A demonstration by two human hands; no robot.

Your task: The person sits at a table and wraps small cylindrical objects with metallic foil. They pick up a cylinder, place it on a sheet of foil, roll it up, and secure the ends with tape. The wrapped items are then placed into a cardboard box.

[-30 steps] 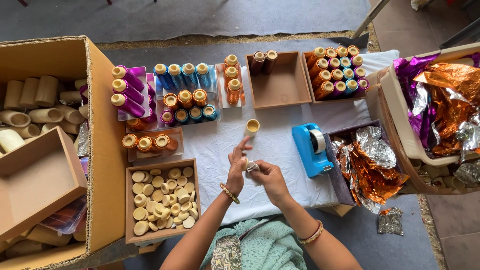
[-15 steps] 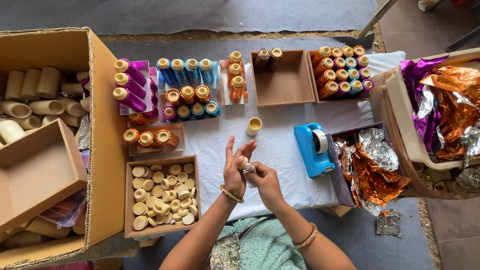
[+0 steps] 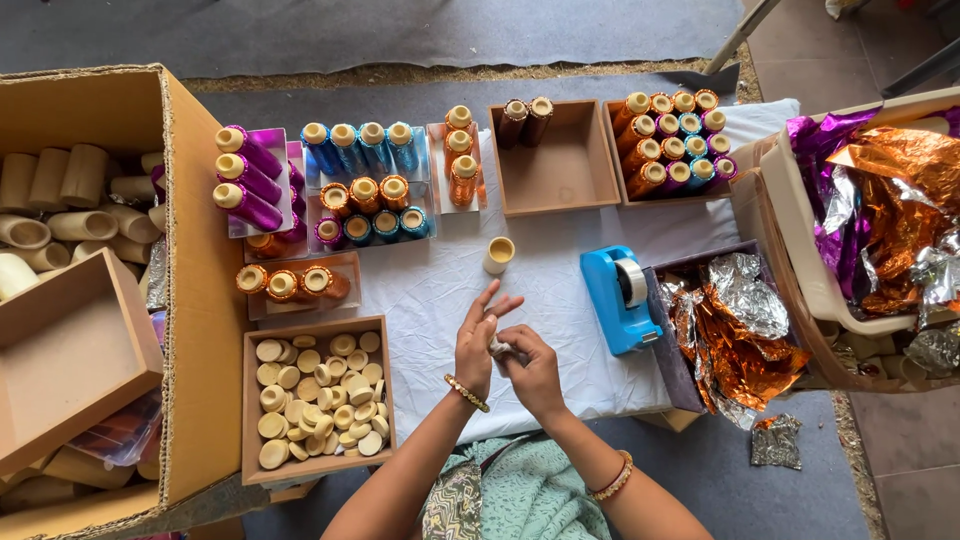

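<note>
My left hand (image 3: 477, 337) and my right hand (image 3: 530, 368) meet over the white cloth (image 3: 430, 290) at the table's near edge. Between them is a small pale piece (image 3: 500, 348), pinched by my right hand; the left fingers are spread and press against it. A bare cream tube (image 3: 498, 255) stands upright on the cloth just beyond my hands. A blue tape dispenser (image 3: 618, 298) sits to the right of them.
A wooden tray of pale round caps (image 3: 318, 395) lies at near left. Trays of foil-wrapped tubes in purple, blue and orange (image 3: 362, 180) line the far side, beside a nearly empty wooden box (image 3: 555, 170). A large carton of bare tubes (image 3: 60, 215) stands left; crumpled foil sheets (image 3: 745, 330) right.
My hands have drawn back toward me and come together over the small piece. The cream tube stays standing on the cloth.
</note>
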